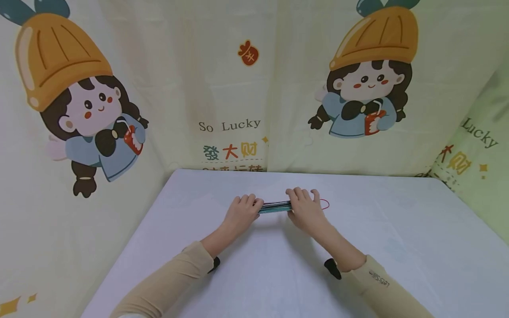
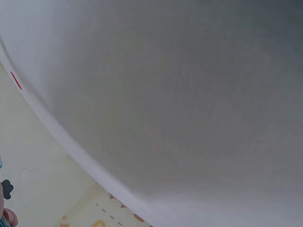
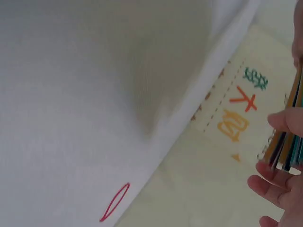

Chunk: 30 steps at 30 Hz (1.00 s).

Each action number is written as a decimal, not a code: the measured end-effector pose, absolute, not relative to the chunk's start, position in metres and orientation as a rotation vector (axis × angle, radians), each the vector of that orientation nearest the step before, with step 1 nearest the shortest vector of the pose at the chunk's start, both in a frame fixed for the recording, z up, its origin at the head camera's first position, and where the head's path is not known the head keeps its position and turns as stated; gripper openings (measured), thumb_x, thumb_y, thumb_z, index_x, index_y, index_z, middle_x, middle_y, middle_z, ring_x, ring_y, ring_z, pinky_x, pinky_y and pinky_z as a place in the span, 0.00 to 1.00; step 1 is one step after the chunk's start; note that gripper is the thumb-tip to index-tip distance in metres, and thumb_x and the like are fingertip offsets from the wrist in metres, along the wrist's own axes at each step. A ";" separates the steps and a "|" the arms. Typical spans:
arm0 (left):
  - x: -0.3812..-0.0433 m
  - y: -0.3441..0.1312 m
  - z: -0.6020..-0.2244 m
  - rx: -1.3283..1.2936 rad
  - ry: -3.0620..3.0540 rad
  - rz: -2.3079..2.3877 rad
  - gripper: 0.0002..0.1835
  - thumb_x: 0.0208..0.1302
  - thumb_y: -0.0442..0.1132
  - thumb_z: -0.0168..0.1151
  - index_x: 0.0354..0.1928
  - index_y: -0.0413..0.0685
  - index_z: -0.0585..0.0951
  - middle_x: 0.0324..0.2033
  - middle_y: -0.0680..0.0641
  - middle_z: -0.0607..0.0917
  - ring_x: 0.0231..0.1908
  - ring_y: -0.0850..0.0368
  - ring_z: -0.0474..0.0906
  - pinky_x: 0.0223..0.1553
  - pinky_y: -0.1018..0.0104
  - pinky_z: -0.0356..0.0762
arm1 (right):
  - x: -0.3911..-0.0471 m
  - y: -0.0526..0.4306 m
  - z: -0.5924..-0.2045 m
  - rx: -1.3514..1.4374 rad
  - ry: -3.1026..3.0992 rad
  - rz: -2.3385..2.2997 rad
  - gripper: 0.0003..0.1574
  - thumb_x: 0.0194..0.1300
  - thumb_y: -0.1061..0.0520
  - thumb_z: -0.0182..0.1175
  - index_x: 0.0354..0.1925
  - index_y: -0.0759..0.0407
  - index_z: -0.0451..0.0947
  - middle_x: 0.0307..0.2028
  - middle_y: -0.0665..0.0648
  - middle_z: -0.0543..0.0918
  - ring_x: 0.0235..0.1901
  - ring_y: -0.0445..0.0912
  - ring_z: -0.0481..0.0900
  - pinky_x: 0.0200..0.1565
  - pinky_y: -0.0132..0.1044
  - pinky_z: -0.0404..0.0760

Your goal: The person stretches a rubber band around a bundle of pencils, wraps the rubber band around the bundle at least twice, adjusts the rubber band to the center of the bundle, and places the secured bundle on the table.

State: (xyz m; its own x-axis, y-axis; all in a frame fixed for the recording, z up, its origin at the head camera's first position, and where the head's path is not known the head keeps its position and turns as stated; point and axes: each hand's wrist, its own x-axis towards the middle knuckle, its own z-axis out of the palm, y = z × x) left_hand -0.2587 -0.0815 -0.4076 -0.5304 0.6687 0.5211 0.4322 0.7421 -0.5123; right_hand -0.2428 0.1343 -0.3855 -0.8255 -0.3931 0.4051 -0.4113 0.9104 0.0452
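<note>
Bundle: a stack of thin strips with teal, dark and brown edges [image 1: 275, 206] stretches between the two hands near the middle of the table, toward its far edge; it looks raised, with shadows on the cloth below. What the strips are, I cannot tell.
Left hand: the person's left hand [image 1: 241, 214] grips the bundle's left end, fingers bent over the top; the left wrist view shows only a sliver of this at its lower corner.
Right hand: the right hand [image 1: 306, 210] grasps the other end, thumb on one side and fingers on the opposite side, some of them spread away from the strips.
Red loop: a thin red loop [image 1: 328, 204] lies on the table just beyond the right hand.
Wrists: a small black piece [image 1: 332, 268] shows under the right wrist, another [image 1: 216, 265] under the left.
Sleeves: both are beige; the right sleeve [image 1: 387, 287] bears dark lettering.
Table: a white surface [image 1: 254, 274] spreads beneath.
Backdrop: a pale printed cloth [image 1: 294, 88] hangs behind, with two cartoon figures in orange hats [image 1: 367, 88] and the words "So Lucky" [image 1: 229, 125].
</note>
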 end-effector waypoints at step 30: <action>-0.260 -0.085 -0.407 -0.793 -2.240 0.473 0.20 0.54 0.54 0.64 0.40 0.50 0.70 0.28 0.50 0.72 0.28 0.58 0.70 0.26 0.69 0.68 | -0.289 0.195 -0.411 0.509 -3.068 -0.330 0.09 0.63 0.64 0.48 0.41 0.67 0.70 0.38 0.64 0.71 0.45 0.58 0.67 0.52 0.59 0.59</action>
State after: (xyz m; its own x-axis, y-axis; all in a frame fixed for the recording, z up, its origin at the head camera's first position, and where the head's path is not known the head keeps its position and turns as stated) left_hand -0.2600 -0.0846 -0.4069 -0.5647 0.6586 0.4973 0.4015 0.7457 -0.5317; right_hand -0.2892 0.1950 -0.4111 -0.9469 -0.3210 -0.0208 -0.3181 0.9247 0.2093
